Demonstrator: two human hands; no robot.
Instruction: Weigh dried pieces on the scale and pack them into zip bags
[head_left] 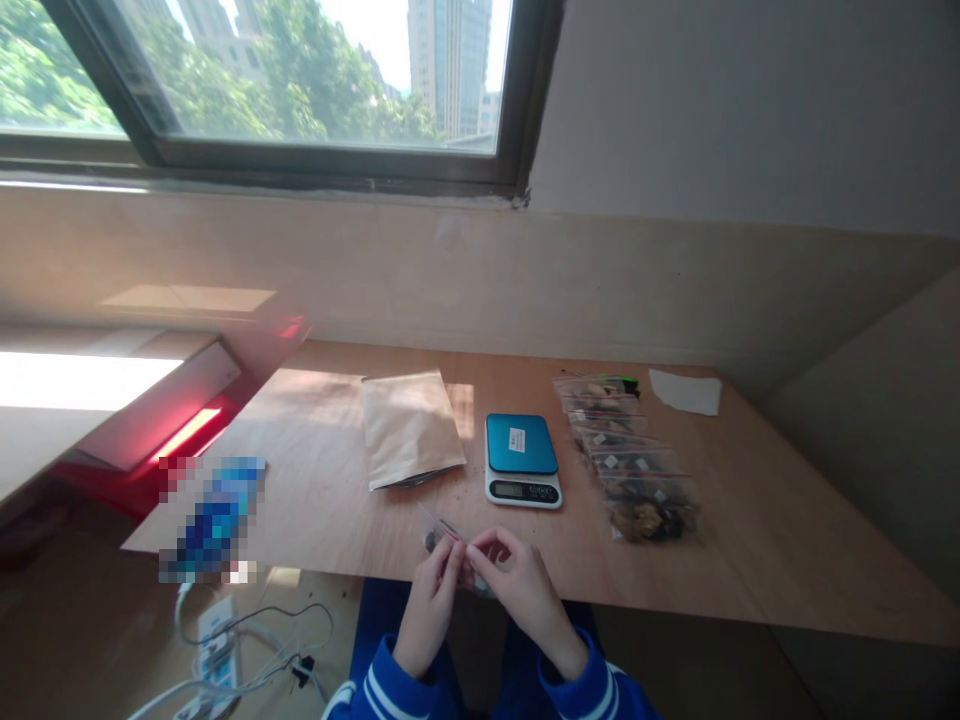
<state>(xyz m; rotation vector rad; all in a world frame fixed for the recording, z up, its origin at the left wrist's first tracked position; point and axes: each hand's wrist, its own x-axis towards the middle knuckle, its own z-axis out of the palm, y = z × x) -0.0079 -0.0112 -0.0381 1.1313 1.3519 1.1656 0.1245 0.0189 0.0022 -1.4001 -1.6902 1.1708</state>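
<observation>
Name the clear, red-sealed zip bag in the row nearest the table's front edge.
The front-most clear zip bag, packed with brown chunks, lies nearest the edge of the plywood table; the other bags overlap in a line behind it.

Nothing is readable here: the small white label point(517, 439) sitting on the blue digital scale point(536, 458) is showing only blurred marks, and the dark display point(508, 490) too.

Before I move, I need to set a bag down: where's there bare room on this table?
Bare tabletop shows right of the zip bags, and between the kraft envelope and the blurred blue item. The strip between the scale and the left hand and right hand is narrow. It's crowded along the bag row, up to the white paper.
</observation>
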